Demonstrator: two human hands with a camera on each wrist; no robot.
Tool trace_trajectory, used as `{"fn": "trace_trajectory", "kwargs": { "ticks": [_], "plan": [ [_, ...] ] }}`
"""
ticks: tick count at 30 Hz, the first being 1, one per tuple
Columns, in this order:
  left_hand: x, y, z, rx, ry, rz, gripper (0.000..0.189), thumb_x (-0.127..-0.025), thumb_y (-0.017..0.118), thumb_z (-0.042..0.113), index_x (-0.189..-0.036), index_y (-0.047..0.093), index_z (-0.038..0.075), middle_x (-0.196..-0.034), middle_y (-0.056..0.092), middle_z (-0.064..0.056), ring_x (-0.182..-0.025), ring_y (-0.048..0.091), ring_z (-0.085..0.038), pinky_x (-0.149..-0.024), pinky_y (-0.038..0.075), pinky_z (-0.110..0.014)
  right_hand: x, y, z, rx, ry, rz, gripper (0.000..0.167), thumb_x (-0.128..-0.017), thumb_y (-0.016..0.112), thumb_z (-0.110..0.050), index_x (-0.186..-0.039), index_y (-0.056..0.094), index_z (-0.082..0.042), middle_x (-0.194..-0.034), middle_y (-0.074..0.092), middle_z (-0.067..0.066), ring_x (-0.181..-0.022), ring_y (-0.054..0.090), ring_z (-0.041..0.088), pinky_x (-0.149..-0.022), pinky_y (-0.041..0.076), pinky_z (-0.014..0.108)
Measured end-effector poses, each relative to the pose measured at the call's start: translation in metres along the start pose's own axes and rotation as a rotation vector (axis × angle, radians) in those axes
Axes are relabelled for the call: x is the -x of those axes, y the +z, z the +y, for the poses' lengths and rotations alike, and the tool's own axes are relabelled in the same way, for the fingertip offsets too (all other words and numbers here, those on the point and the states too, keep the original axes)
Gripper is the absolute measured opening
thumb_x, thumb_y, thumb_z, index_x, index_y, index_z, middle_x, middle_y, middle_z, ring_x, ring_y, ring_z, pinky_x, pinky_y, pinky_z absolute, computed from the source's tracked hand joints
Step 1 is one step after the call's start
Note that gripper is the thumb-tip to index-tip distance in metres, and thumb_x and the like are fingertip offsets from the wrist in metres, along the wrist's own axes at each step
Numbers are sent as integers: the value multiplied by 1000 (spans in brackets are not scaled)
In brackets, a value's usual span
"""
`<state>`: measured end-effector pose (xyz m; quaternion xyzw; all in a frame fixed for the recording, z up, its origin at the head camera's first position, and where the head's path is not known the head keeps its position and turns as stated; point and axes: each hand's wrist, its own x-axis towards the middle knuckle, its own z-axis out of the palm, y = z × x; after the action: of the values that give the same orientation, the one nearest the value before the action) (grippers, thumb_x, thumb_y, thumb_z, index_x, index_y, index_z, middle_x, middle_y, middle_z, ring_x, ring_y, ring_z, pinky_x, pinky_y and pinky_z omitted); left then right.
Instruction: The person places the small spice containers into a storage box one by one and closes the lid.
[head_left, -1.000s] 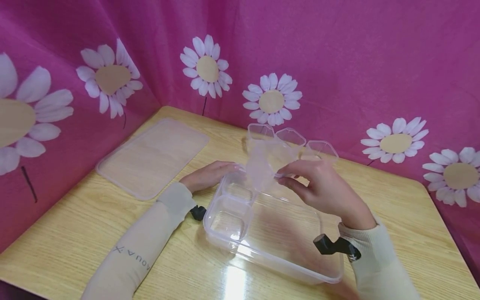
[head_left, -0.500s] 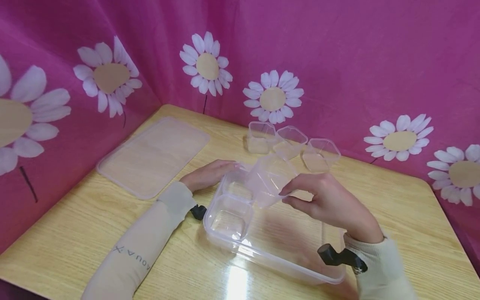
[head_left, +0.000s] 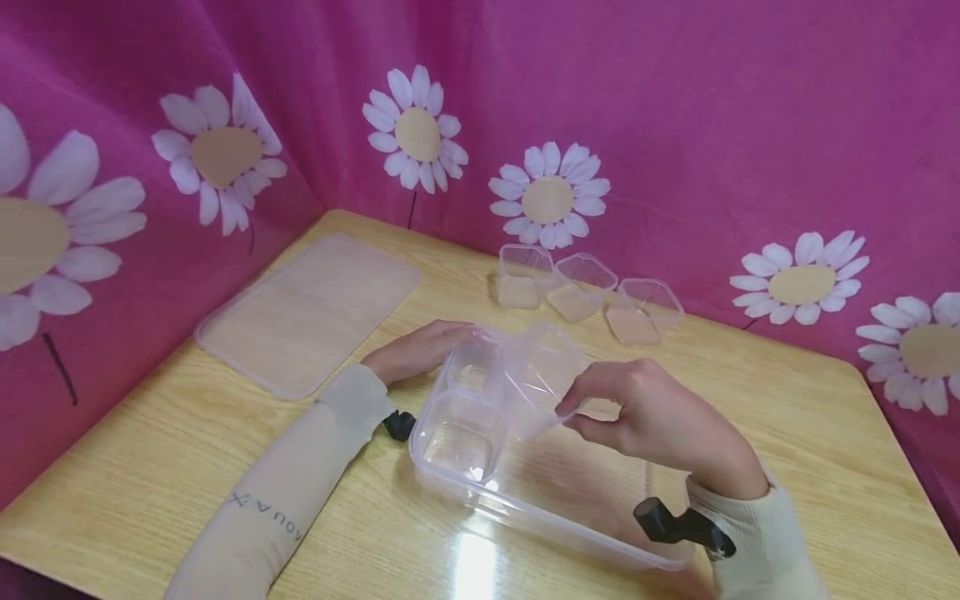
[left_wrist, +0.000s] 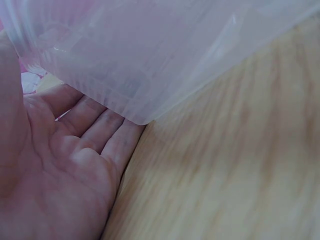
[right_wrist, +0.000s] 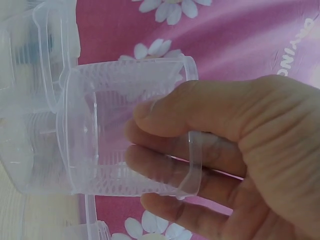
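Observation:
A large clear plastic box point(head_left: 555, 521) stands on the table, with two small clear cups in its left end, a nearer cup point(head_left: 461, 437) and a farther cup point(head_left: 474, 367). My right hand point(head_left: 648, 421) pinches the rim of another clear compartment cup point(head_left: 536, 387) between thumb and fingers. That cup is tilted over the box, beside the seated ones; the right wrist view shows the held cup point(right_wrist: 120, 125) close up. At the box's far left corner rests my left hand point(head_left: 420, 352). Its fingers point(left_wrist: 95, 117) lie extended against the outer wall; its thumb tip is hidden.
Behind the box stand three more clear cups: a left one point(head_left: 525, 279), a middle one point(head_left: 581, 287) and a right one point(head_left: 643, 312). A flat translucent lid point(head_left: 311, 308) lies on the wooden table point(head_left: 135, 467) at the left. A pink flowered cloth point(head_left: 652, 108) hangs behind.
My right hand has brought the held cup lower and nearer, from above the box's far side down toward its inside. The left hand stays at the corner.

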<state>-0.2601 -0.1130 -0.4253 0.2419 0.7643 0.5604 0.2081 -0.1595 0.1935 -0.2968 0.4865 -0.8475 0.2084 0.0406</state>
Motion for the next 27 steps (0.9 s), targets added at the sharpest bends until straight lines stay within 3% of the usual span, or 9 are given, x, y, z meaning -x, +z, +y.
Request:
{"fn": "trace_trajectory", "kwargs": {
  "ticks": [9, 27],
  "plan": [
    [-3, 4, 5, -59, -55, 30, 51, -108, 44, 51, -151, 54, 25, -156, 55, 5, -153, 41, -19, -131, 27, -49, 6, -3, -5, 7, 18, -5, 28, -82, 85, -5, -97, 78, -27, -94, 76, -17, -88, 70, -2, -80, 61, 22],
    [-2, 1, 1, -65, -38, 20, 46, -108, 43, 50, -142, 63, 26, -149, 61, 5, -146, 50, -18, -128, 32, -49, 9, -11, -3, 19, 25, -120, 20, -86, 82, -9, -96, 77, -24, -94, 76, -16, -85, 69, -2, -78, 61, 24]
  ]
}}
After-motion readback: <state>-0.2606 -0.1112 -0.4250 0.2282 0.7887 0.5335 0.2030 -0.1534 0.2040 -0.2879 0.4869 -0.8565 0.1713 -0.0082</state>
